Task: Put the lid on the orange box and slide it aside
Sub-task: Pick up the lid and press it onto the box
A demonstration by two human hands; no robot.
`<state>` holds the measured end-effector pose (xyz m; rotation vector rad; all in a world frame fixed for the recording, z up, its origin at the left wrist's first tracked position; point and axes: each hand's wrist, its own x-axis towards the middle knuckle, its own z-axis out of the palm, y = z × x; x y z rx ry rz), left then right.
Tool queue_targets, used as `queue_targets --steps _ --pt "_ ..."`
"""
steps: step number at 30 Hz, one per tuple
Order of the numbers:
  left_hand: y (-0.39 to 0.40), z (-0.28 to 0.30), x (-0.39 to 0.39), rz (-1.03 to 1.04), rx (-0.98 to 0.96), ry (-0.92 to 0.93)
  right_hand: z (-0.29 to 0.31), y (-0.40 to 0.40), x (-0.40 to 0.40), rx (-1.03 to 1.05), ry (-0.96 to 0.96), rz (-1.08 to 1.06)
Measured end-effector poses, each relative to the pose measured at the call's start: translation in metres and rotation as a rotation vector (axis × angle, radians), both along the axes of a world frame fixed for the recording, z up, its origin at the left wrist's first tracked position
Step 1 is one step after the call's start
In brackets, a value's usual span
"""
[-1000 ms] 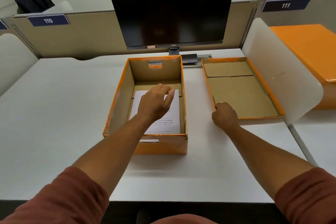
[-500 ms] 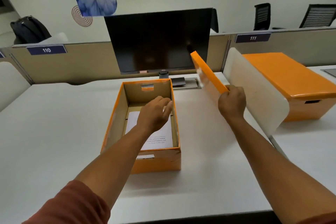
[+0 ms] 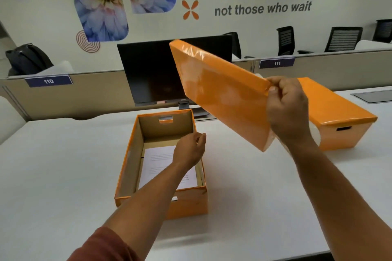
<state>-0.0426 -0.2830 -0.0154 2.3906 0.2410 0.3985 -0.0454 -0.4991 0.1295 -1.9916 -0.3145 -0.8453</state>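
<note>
Above the counter (image 3: 63,176) my right hand (image 3: 288,112) pinches the lid (image 3: 222,93) by one corner, tilted high; left hand (image 3: 189,149) loose, empty over the orange box (image 3: 184,205). One-corner grip could twist, landing the lid crooked.

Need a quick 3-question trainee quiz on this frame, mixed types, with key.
1. True or false: the lid rests on the open box.
2. Which hand grips the lid? A) left B) right C) both
3. What lies inside the open box?

Key:
1. False; it is held tilted in the air.
2. B; the right hand pinches its edge, and the left hand is above the open box, holding nothing.
3. Paper.
</note>
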Motion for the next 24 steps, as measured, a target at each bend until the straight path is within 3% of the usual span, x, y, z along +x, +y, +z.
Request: queue_targets --steps 4,7,9,11,15,21,24 --pt "-0.005 0.007 -0.001 -0.060 -0.392 0.085 0.017 -0.008 -0.003 0.230 0.047 0.130" --pt "0.005 0.021 -0.012 -0.068 -0.672 0.099 0.015 -0.003 0.001 0.459 0.204 0.212" --pt "0.046 0.025 -0.052 0.093 -0.847 -0.007 0.001 0.044 -0.012 0.585 0.409 0.404" --pt "0.059 0.024 -0.054 0.159 -0.961 -0.052 -0.010 0.050 -0.010 0.630 0.488 0.394" --pt "0.066 0.021 -0.058 0.296 -0.815 -0.116 -0.036 0.048 -0.006 0.645 0.613 0.475" --pt "0.113 0.010 -0.078 0.588 -0.371 -0.002 -0.083 0.061 -0.003 0.337 0.719 0.569" --pt "0.132 0.008 -0.094 0.611 -0.221 0.072 -0.105 0.066 -0.011 0.263 0.821 0.628"
